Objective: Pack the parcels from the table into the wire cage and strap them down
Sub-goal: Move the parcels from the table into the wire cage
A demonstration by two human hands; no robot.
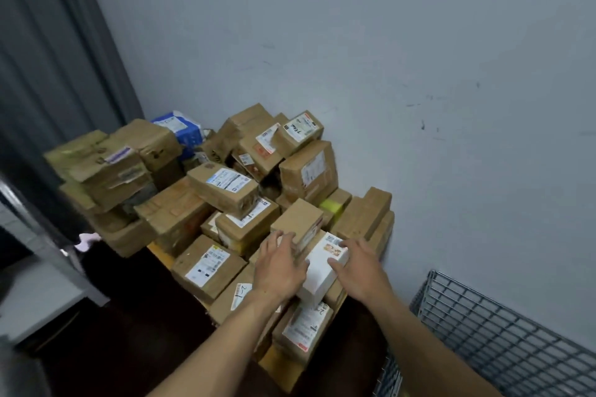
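A heap of brown cardboard parcels (222,187) covers the table (283,371) in the room's corner. Near the front of the heap lies a white box (319,277) with a printed label. My left hand (279,264) lies flat against the white box's left side, fingers straight and reaching up to a small brown box (298,219) behind it. My right hand (358,264) rests on the white box's right side, thumb on its top face, fingers spread. The wire cage (503,335) stands at the lower right, beside the table.
A grey curtain (54,51) hangs at the left, with a grey ledge (35,296) below it. A blue-and-white parcel (180,129) sits at the back of the heap, a yellow one (332,207) in the middle. The pale wall (387,58) backs the table.
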